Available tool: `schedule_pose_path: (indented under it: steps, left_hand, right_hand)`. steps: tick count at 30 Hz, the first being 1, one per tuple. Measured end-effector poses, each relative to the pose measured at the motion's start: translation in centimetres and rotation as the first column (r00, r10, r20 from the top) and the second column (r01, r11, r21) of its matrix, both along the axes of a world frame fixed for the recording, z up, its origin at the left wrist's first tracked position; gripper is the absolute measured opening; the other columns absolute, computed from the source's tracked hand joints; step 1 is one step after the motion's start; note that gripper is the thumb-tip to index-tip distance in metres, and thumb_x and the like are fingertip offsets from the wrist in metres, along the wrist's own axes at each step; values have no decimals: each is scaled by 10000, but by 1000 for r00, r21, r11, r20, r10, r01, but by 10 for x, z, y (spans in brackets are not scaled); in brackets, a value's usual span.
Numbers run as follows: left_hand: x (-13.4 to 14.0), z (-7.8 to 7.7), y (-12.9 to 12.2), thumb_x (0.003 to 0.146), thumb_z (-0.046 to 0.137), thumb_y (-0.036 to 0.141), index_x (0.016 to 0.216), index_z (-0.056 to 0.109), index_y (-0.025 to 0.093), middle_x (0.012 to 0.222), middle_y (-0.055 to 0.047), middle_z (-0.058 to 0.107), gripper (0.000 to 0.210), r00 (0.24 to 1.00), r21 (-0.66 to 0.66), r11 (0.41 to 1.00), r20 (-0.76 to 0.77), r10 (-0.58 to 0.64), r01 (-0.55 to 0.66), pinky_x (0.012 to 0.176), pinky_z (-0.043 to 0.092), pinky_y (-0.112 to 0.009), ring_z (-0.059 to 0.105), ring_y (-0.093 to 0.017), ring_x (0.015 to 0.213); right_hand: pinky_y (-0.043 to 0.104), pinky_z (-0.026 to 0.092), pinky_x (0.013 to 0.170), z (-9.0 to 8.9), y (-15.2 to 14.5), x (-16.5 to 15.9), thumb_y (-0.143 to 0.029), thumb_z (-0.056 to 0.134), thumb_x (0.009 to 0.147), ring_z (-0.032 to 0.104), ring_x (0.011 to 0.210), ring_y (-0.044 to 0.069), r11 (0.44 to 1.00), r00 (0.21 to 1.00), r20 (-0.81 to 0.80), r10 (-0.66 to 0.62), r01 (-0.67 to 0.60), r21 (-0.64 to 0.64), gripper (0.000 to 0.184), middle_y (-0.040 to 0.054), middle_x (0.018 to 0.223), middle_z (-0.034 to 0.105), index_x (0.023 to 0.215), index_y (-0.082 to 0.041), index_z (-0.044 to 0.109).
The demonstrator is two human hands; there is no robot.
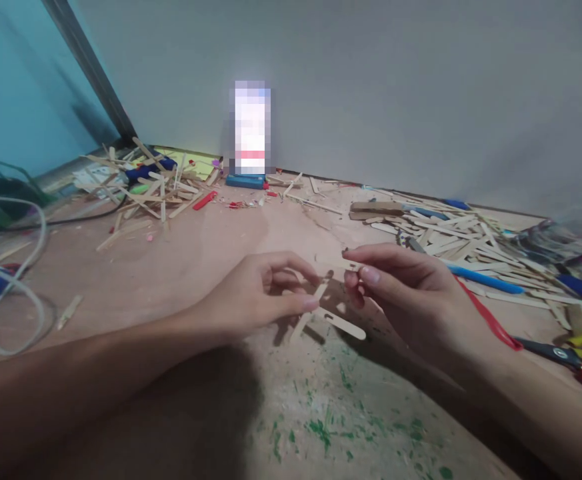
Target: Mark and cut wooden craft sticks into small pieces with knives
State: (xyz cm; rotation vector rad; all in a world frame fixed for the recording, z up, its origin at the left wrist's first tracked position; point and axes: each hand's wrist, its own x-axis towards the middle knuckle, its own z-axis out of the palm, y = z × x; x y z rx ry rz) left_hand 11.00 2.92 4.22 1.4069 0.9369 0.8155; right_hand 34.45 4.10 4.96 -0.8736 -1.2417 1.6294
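My left hand (265, 290) pinches crossed wooden popsicle sticks (345, 325) between thumb and fingers, just above the tabletop. One of them points toward the lower right and has a small dark notch near my thumb. Another slants up past the fingertips, with a dark tip. Close by on the right, my right hand (405, 283) grips a pale popsicle stick (345, 265) between thumb and forefinger. That stick also shows a notch, and its left end reaches toward the crossed ones. Where the pieces meet under my left thumb is hidden.
Loose popsicle sticks (451, 233) pile up at right, with a blue stick-like tool (491, 279) among them. Scissors (555, 351) lie at the right edge. More sticks (163, 193) heap at back left. A blurred bright screen (252, 127) stands against the wall. A white cable (15, 280) coils at left.
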Motion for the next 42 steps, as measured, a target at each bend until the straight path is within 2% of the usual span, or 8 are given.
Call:
schedule_pose_path:
  steps: [2,6,12,16,21,27,36,42]
  left_hand:
    - [-4,-2,4,854,824,357,1099,691,189,710,23,690,325,998,-55,998,65,17,-14,532,500,-217,614,-117,549]
    - [-10,-2,6,865,840,394,974,786,129,668,-24,700,292,990,-124,992,139,-2,19,485,472,-206,599,-110,510]
    - [-11,2,5,762,928,274,1140,854,165,919,-98,833,401,980,-165,985,196,-27,60,697,602,-238,762,-168,802]
    - [-9,1,6,783,917,230,1016,851,158,824,-51,815,252,987,-149,989,158,4,20,680,587,-214,732,-127,724]
    - [-7,1,8,856,848,295,892,809,131,714,-30,760,172,996,-98,995,90,-12,21,607,539,-216,672,-116,623]
    - [-6,6,7,850,819,258,865,804,149,778,-23,752,111,996,-39,995,0,-89,89,720,553,-235,687,-136,745]
    - [-6,10,3,919,715,279,903,842,186,864,-37,803,158,961,-27,974,-164,-224,223,735,532,-248,705,-160,806]
    - [-6,11,2,961,662,287,959,850,181,900,-34,809,216,934,-15,961,-233,-272,277,823,548,-279,738,-190,884]
  right_hand:
    - [238,568,737,-4,-2,0,-349,912,884,703,785,126,999,999,52,-7,5,37,138,6,894,799,1005,-311,858]
    - [248,559,706,-5,-6,-4,-347,912,880,715,782,146,995,996,90,-19,10,97,122,31,870,797,918,-259,837]
    - [273,537,618,-9,-3,-6,-386,933,842,680,670,143,997,996,63,-64,62,34,182,24,823,779,922,-258,833]
    - [258,523,599,-12,2,-3,-359,956,808,637,631,112,996,996,13,-92,92,-4,186,20,852,795,944,-269,867]
    - [242,479,518,-7,4,-3,-344,961,793,602,529,99,997,999,-36,-7,5,-75,213,6,745,759,958,-249,865]
    - [216,415,485,1,2,-2,-321,915,834,558,498,78,991,988,-128,82,-94,-93,131,-26,711,723,931,-273,841]
    - [246,368,500,7,-7,-7,-329,856,892,522,470,98,958,956,-158,248,-266,-104,112,-32,581,616,895,-225,814]
    - [235,359,514,5,-11,-10,-320,816,928,488,475,83,947,945,-172,279,-301,-115,118,-41,588,566,900,-208,787]
